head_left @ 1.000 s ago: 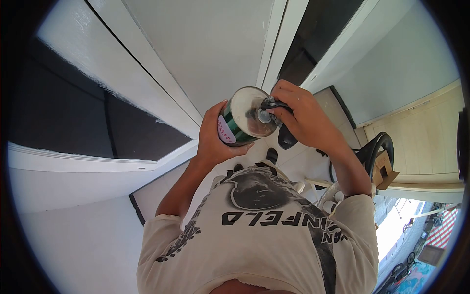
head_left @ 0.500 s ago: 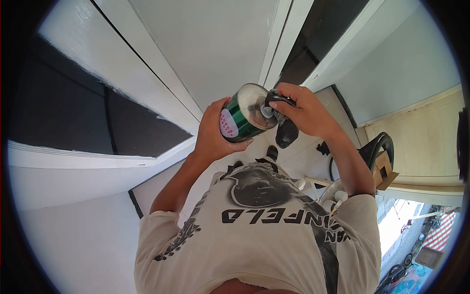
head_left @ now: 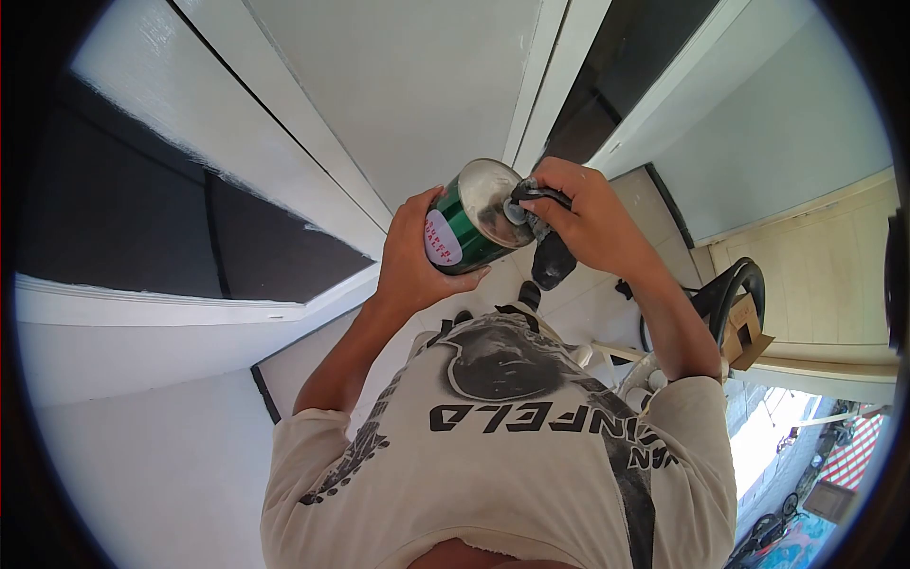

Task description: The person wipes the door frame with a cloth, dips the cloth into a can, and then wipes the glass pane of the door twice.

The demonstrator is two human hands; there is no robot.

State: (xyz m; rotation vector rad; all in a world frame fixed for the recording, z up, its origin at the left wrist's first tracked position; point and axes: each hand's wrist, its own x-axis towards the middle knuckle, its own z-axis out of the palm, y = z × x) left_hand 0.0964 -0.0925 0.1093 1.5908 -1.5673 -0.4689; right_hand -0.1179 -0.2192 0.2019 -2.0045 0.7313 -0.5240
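Held a green metal can (head_left: 471, 229) in the air in front of the chest, above the pale tiled floor (head_left: 607, 303); gripped it firmly by its left side with the left hand (head_left: 417, 251), curling the fingers around the far part of the wall and laying the thumb along the near part; held it tilted, with the pale, smudged top turned upward and toward the right; showed on the green wall an oval label (head_left: 442, 239), printed in red letters; pinched with the right hand (head_left: 592, 223) a crumpled piece of black plastic (head_left: 553, 263), pressing the thumb and the bent fingers together on it, just beside the round grey cap (head_left: 515, 213) near the rim of the top; let the lower end of this plastic hang beside the can; could not tell from this view any contact of the fingers with the cap; wore a cream printed T-shirt (head_left: 493, 474); had at the left a dark pane (head_left: 123, 199) with a ragged white edge; had at the right, past the forearm, an open cardboard box (head_left: 747, 332).
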